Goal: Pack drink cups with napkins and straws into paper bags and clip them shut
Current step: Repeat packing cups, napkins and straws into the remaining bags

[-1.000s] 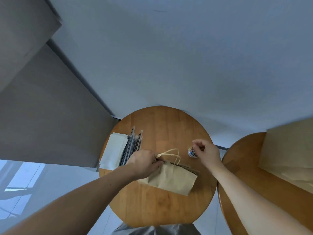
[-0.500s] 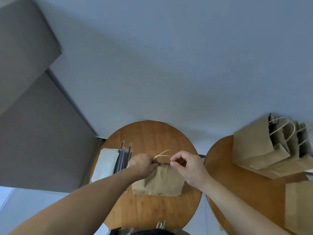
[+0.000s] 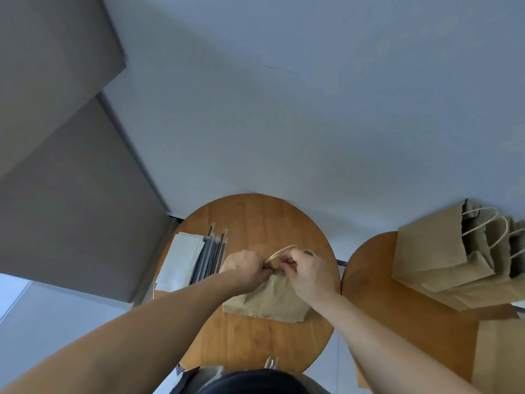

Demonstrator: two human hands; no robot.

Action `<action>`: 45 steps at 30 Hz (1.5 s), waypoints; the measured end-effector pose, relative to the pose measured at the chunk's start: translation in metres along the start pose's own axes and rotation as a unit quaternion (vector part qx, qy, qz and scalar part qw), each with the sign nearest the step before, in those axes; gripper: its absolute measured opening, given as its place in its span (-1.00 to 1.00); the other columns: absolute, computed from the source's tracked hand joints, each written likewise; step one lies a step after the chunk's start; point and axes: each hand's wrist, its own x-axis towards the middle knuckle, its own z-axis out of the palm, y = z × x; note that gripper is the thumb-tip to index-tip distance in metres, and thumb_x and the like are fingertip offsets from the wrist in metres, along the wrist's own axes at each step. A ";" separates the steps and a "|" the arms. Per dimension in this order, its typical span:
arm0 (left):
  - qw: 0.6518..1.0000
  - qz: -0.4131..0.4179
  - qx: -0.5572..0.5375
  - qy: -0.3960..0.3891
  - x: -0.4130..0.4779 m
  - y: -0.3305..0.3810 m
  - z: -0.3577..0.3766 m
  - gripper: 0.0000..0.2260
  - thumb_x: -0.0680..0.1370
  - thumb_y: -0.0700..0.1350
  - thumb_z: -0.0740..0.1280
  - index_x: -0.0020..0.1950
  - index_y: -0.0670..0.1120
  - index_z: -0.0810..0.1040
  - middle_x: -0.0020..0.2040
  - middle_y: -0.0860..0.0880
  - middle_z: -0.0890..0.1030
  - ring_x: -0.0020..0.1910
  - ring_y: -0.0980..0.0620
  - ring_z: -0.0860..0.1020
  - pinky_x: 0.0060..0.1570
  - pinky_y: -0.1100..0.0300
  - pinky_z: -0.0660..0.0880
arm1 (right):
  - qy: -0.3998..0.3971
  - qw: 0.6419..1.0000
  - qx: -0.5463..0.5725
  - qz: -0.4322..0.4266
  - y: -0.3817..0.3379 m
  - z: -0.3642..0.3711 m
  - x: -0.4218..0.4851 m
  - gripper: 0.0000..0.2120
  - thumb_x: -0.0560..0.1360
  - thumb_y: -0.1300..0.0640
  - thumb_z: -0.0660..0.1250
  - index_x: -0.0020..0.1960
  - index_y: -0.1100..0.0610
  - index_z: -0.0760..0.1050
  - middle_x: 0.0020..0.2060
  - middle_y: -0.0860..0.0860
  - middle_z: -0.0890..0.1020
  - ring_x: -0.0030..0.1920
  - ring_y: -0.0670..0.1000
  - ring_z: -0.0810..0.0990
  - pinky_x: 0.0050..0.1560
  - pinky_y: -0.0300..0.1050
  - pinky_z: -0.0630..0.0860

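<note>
A brown paper bag [image 3: 270, 302] stands on the round wooden table [image 3: 255, 217], its top edge folded together and a twine handle [image 3: 281, 249] looping up behind my fingers. My left hand [image 3: 246, 269] pinches the folded top from the left. My right hand [image 3: 307, 275] meets it from the right, fingers curled and pinching a small dark clip [image 3: 273, 269] at the bag's mouth. The bag's contents are hidden. A small round tub of clips [image 3: 310, 253] peeks out just behind my right hand.
White napkins [image 3: 181, 257] and a row of wrapped dark straws [image 3: 211, 255] lie on the table's left side. A second round table [image 3: 397, 314] on the right carries several brown handled bags [image 3: 443, 251]; another bag [image 3: 500, 359] lies at its near edge.
My right hand left the clip tub and came to the bag's top beside my left hand. The bag turned to face me more squarely, and the view shifted right and down.
</note>
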 end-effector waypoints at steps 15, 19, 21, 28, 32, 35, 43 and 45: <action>0.998 0.049 0.023 0.007 0.003 -0.004 0.001 -0.71 0.64 0.12 0.16 -0.25 0.06 0.37 -0.34 0.05 0.43 -0.24 -0.09 0.49 -0.29 0.12 0.34 | -0.030 0.998 -0.037 -0.031 0.008 0.000 0.009 -0.90 0.54 0.04 0.37 0.03 -0.07 0.63 -0.13 -0.17 0.70 -0.11 -0.13 0.60 -0.13 -0.27 0.47; 0.998 0.055 0.025 -0.001 0.003 -0.001 -0.001 -0.72 0.64 0.11 0.15 0.00 -0.03 0.55 -0.13 -0.07 0.61 -0.13 -0.12 0.58 -0.19 0.06 0.48 | -0.021 0.996 -0.063 -0.059 0.012 0.001 0.010 -0.89 0.55 0.02 0.36 0.01 0.00 0.64 -0.15 -0.10 0.70 -0.13 -0.06 0.63 -0.12 -0.12 0.52; 0.998 0.056 0.029 -0.001 0.004 -0.001 0.001 -0.71 0.64 0.11 0.15 0.00 -0.04 0.56 -0.13 -0.07 0.62 -0.14 -0.12 0.58 -0.19 0.06 0.49 | -0.021 0.994 -0.073 -0.074 0.013 0.002 0.011 -0.88 0.55 0.03 0.36 0.02 0.02 0.64 -0.15 -0.08 0.71 -0.14 -0.04 0.65 -0.13 -0.13 0.52; 0.998 0.065 0.013 0.017 0.005 -0.001 0.005 -0.75 0.64 0.11 0.16 -0.13 0.03 0.49 -0.24 -0.01 0.56 -0.24 -0.08 0.52 -0.30 0.11 0.35 | -0.063 0.991 -0.093 -0.068 0.017 0.002 0.011 -0.82 0.58 -0.01 0.29 0.05 0.02 0.61 -0.11 -0.06 0.70 -0.08 -0.03 0.65 -0.08 -0.06 0.53; 0.998 0.061 0.003 0.036 0.005 -0.001 0.008 -0.75 0.63 0.12 0.16 -0.18 0.05 0.44 -0.29 0.03 0.50 -0.28 -0.06 0.47 -0.32 0.12 0.32 | -0.089 0.989 -0.108 -0.056 0.016 0.000 0.013 -0.80 0.55 -0.07 0.31 0.01 0.03 0.60 -0.12 -0.05 0.69 -0.09 0.00 0.63 -0.11 -0.07 0.51; 0.998 0.056 -0.001 0.035 0.005 0.000 0.010 -0.74 0.62 0.11 0.16 -0.03 0.02 0.58 -0.20 -0.01 0.62 -0.22 -0.08 0.55 -0.31 0.12 0.38 | -0.099 0.988 -0.115 -0.036 0.014 0.002 0.012 -0.77 0.53 -0.10 0.32 0.00 0.03 0.60 -0.11 -0.05 0.68 -0.08 0.00 0.63 -0.08 -0.04 0.52; 0.999 0.027 -0.007 0.027 0.003 -0.001 0.013 -0.74 0.62 0.11 0.16 0.05 0.03 0.59 -0.13 -0.03 0.64 -0.13 -0.10 0.60 -0.16 0.05 0.52 | -0.137 0.983 -0.121 -0.019 0.003 0.001 0.017 -0.80 0.53 -0.06 0.32 0.00 0.03 0.64 -0.14 -0.01 0.69 -0.09 0.03 0.64 -0.08 -0.04 0.55; 0.999 0.028 -0.001 0.027 0.005 0.001 0.012 -0.73 0.62 0.10 0.16 0.06 0.02 0.60 -0.12 -0.04 0.65 -0.12 -0.11 0.60 -0.13 0.04 0.54 | -0.149 0.980 -0.131 -0.012 0.002 -0.001 0.020 -0.80 0.53 -0.07 0.32 0.00 0.02 0.64 -0.14 -0.01 0.70 -0.09 0.04 0.64 -0.08 -0.04 0.55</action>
